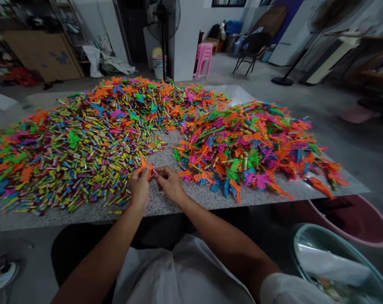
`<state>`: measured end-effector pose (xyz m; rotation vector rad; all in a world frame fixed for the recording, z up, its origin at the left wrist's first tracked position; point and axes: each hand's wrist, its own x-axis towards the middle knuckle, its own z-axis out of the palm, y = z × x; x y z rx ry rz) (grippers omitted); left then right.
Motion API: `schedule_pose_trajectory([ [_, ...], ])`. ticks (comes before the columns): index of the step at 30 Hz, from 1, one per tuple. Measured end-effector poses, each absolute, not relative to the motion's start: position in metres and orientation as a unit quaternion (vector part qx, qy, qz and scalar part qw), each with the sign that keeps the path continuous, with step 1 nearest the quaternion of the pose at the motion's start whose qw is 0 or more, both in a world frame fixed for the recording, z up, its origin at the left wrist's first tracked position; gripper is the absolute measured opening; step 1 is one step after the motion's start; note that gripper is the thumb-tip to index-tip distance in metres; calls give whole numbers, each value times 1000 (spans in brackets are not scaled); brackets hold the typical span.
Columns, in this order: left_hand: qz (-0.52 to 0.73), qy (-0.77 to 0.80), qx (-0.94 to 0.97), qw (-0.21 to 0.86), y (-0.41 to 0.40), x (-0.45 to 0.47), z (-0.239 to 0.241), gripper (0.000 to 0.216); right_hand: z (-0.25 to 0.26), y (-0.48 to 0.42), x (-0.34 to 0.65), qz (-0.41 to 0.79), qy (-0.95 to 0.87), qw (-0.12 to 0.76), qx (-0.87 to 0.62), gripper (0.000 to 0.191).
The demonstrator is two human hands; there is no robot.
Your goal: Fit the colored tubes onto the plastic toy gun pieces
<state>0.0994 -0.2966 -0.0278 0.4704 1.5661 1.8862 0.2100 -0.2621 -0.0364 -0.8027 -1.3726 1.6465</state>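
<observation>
My left hand (139, 188) is closed around a small orange plastic toy piece (145, 165), just above the speckled table (166, 198). My right hand (170, 182) pinches a tiny pink piece at the orange toy's right end; the two hands meet there. A wide heap of small multicoloured tubes (80, 143) lies left of my hands. A heap of orange, pink, green and blue plastic toy shapes (248, 147) lies to the right.
A pink basin (362, 228) and a pale green basin (330, 253) with a plastic liner stand at the lower right, below the table edge. Beyond the table are a standing fan (163, 25), a pink stool (203, 57) and a black chair (253, 46).
</observation>
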Motion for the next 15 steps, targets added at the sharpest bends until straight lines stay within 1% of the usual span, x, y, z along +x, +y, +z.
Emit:
schedule_pose_trajectory([
  [2, 708, 594, 160, 346, -297, 102, -35, 42, -43, -261, 216, 658, -554, 396, -323, 30],
  [5, 660, 608, 136, 420, -292, 101, -43, 46, -46, -246, 228, 651, -592, 335, -338, 29],
  [7, 609, 622, 144, 471, -281, 94, -45, 46, -36, -222, 240, 623, -621, 301, -369, 29],
  [8, 588, 628, 164, 482, -273, 87, -45, 45, -27, -206, 247, 603, -624, 306, -391, 29],
  [9, 571, 638, 199, 476, -263, 78, -44, 42, -16, -188, 255, 583, -616, 330, -414, 30],
  [10, 560, 648, 242, 456, -252, 68, -43, 39, -4, -171, 263, 564, -592, 380, -432, 31],
  [12, 520, 683, 348, 378, -224, 46, -39, 30, 22, -140, 279, 528, -516, 507, -446, 36],
  [13, 503, 695, 380, 346, -209, 35, -36, 24, 31, -130, 286, 517, -482, 548, -448, 39],
  [14, 474, 710, 422, 305, -194, 24, -34, 19, 38, -125, 291, 512, -460, 568, -451, 40],
  [15, 407, 733, 495, 229, -179, 16, -32, 18, 41, -124, 293, 516, -457, 564, -456, 38],
])
